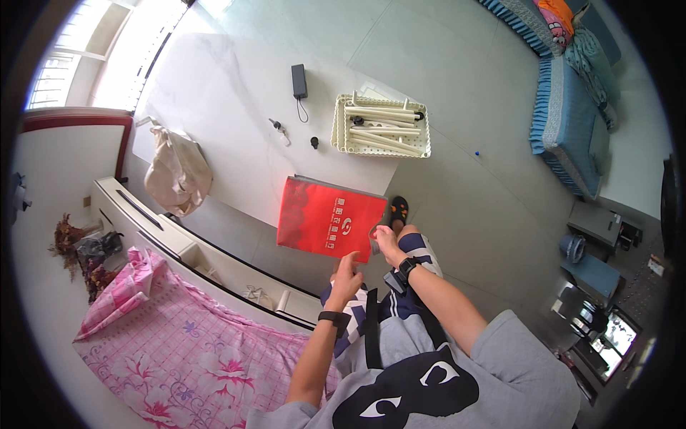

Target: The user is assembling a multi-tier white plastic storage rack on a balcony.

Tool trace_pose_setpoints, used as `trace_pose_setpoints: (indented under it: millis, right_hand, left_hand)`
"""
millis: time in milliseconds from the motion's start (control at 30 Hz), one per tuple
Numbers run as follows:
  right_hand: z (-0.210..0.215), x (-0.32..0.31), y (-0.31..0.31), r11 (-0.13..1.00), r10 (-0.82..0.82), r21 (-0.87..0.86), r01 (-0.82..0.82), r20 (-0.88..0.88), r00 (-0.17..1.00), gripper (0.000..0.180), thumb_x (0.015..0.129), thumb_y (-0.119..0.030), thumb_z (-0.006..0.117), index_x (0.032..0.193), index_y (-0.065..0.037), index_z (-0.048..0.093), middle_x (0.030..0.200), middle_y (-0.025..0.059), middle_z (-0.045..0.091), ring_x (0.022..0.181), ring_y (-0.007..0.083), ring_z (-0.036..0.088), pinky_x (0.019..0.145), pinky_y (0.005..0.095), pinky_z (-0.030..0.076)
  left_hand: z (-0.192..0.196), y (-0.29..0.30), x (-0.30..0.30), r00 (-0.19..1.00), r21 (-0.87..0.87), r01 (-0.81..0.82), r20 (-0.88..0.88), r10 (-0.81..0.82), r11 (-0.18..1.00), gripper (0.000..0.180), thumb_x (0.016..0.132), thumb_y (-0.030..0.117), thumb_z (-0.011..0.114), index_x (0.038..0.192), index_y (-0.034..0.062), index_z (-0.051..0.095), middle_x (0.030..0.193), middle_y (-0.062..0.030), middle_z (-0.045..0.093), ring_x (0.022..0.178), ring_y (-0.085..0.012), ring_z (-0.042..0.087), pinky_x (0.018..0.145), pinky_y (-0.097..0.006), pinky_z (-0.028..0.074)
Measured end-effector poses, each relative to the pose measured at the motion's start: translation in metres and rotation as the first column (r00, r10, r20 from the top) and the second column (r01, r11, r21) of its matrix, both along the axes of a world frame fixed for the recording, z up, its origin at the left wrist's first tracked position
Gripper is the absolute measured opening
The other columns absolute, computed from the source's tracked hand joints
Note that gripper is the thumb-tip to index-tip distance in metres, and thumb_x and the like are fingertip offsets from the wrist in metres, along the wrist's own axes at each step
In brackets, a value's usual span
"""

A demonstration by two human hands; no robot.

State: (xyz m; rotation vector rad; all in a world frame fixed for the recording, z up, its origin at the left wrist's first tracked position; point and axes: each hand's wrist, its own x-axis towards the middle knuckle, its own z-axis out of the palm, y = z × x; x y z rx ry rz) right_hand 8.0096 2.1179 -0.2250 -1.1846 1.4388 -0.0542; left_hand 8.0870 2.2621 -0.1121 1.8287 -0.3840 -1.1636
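A flat red bag (325,218) with pale print lies over the near edge of a white marble table (214,100). My right hand (384,239) pinches the bag's lower right corner, a black watch on its wrist. My left hand (346,275) hovers just below the bag's bottom edge, fingers apart, holding nothing, a black band on its wrist. Farther back on the table stands a cream perforated tray (341,136) with several pale tubes laid in it.
A black power adapter (299,81), keys (277,126) and a small black part (314,141) lie on the table. A beige bag (175,171) hangs at the table's left end. A pink floral bedspread (179,343) is lower left, a blue sofa (572,114) right.
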Motion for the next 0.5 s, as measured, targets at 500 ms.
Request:
trace_pose_setpoints:
  millis: [500]
  right_hand:
    - [-0.068,0.355,-0.112,0.493,0.745,-0.680,-0.542,0.009,0.667,0.041,0.083,-0.009,0.052,0.124,-0.006,0.056,0.130,0.0259,0.048,0.116,0.0379,0.050,0.100,0.0395,0.041]
  left_hand:
    - [-0.206,0.059,0.016,0.777,0.460,-0.468,-0.193,0.599,0.755,0.039,0.073,-0.002,0.053,0.111,0.0039,0.061,0.116,-0.0100,0.053,0.107,-0.0212,0.054,0.089,-0.030,0.045]
